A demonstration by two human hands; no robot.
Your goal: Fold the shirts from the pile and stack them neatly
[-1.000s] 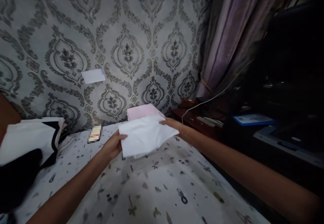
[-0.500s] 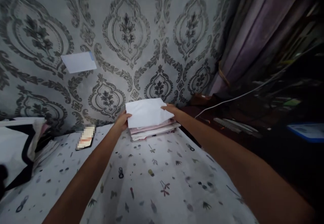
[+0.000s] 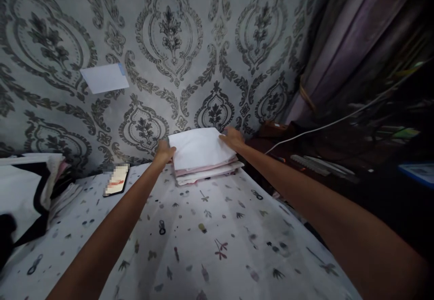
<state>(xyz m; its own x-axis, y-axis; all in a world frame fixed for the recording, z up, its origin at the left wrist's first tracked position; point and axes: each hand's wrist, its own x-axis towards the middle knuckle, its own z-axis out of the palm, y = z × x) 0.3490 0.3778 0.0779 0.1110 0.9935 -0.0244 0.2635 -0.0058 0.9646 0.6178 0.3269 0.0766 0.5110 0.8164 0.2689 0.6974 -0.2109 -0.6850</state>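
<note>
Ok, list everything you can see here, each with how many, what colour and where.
folded white cloth: one, white, top of stack by the wall
folded stack: one, pink and white layers, on the sheet
printed sheet: one, white with small motifs, under everything
phone: one, dark-edged, left of the stack
clothes pile: one, white and black, far left
paper note: one, white, on the patterned wall
curtain: one, purple, right
cable: one, white, right
left hand: on the cloth's left edge
right hand: on its right corner

The left hand touches the left edge of a folded white cloth topping a small stack on the bed; the right hand rests on its right corner; a phone lies left of the left hand.
</note>
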